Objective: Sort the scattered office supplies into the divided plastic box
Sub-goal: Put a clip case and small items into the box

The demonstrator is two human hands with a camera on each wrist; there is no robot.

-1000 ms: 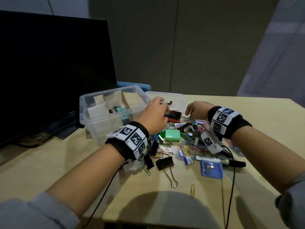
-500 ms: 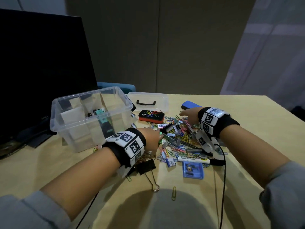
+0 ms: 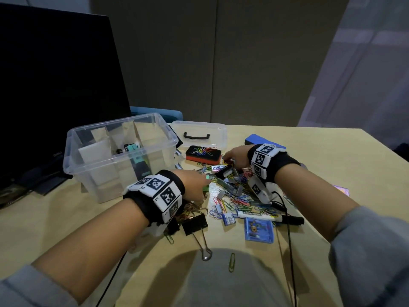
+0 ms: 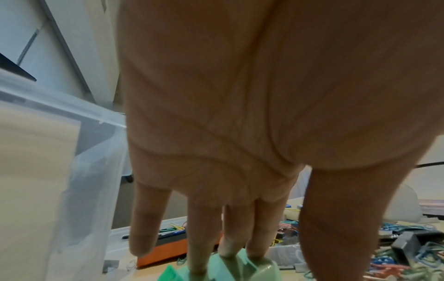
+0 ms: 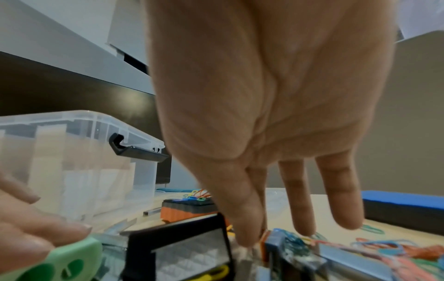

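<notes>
The clear divided box (image 3: 119, 156) stands at the left of the table, with a teal item in one compartment. A heap of paper clips (image 3: 234, 196), staples and small boxes lies to its right. My left hand (image 3: 202, 181) is down at the heap's left edge, its fingers (image 4: 199, 247) curled onto a pale green plastic item (image 4: 230, 268), also seen in the right wrist view (image 5: 60, 262). My right hand (image 3: 229, 159) reaches the heap's far side. Its thumb and forefinger (image 5: 245, 228) pinch a small red item (image 3: 228, 162) beside a black staple box (image 5: 182, 252).
The box's lid (image 3: 199, 134) with a black handle lies behind the heap. An orange-and-black eraser (image 3: 203, 152) carries paper clips, and a blue eraser (image 3: 254, 138) lies further right. Nearer me are a black binder clip (image 3: 194, 224), a marker (image 3: 265, 216) and a blue case (image 3: 259, 229). A dark monitor (image 3: 55, 85) stands left.
My left hand has come back from near the box and lid and dropped onto the green item. My right hand has stayed low at the heap's far side.
</notes>
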